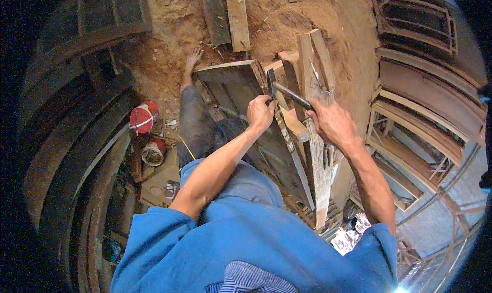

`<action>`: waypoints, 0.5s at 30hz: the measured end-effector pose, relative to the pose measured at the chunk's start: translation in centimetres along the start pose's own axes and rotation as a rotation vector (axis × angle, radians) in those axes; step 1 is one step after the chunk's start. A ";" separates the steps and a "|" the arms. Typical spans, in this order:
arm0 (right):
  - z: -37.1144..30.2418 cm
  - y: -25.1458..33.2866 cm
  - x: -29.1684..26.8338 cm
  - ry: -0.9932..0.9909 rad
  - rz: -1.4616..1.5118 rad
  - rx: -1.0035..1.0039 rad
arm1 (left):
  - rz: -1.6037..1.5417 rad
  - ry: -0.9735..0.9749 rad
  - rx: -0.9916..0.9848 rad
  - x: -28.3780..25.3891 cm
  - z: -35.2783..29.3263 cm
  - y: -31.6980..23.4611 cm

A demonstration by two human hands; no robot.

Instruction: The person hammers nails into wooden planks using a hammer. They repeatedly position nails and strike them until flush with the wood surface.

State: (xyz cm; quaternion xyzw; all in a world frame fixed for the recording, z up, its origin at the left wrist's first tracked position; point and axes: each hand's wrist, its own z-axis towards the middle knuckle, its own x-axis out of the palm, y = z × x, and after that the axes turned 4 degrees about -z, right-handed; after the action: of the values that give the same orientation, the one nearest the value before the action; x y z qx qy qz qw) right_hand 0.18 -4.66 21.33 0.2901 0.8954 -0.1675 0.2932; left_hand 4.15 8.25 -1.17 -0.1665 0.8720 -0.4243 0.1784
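My right hand point(335, 125) is wrapped round the handle of a hammer point(293, 94). The dark hammer head is just above the fingers of my left hand point(260, 112), over the edge of a dark framed wooden panel point(230, 85). My left fingers are pinched together at that edge; what they hold, if anything, is too small to make out. The panel stands tilted in front of me, beside a weathered board point(322, 177). A pale wood block point(294, 125) sits between the panel and that board.
Sawdust covers the floor point(277, 16), with two planks point(237, 18) lying ahead. Red-and-white buckets point(144, 117) stand on the left near dark stacked timber point(72, 118). Wooden frames point(417, 108) lean along the right side. My bare foot point(193, 57) is beside the panel.
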 end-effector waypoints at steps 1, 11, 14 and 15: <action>0.0 -0.1 0.0 -0.032 0.027 -0.009 | 0.003 0.016 -0.003 0.1 -0.1 0.2; -0.4 -0.3 0.4 -0.090 0.091 0.021 | 0.000 -0.020 0.050 0.3 -0.7 0.7; -0.4 -0.5 0.8 0.087 0.060 0.029 | -0.006 -0.032 0.097 0.3 -0.8 0.9; -0.4 -0.5 0.9 0.064 0.053 0.036 | -0.016 -0.027 0.101 0.4 -0.8 0.9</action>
State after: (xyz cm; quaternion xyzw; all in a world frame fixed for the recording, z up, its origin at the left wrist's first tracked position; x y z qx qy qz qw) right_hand -0.95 -4.49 21.16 0.3242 0.8932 -0.1665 0.2635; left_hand 3.33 9.22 -1.50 -0.1698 0.8458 -0.4668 0.1947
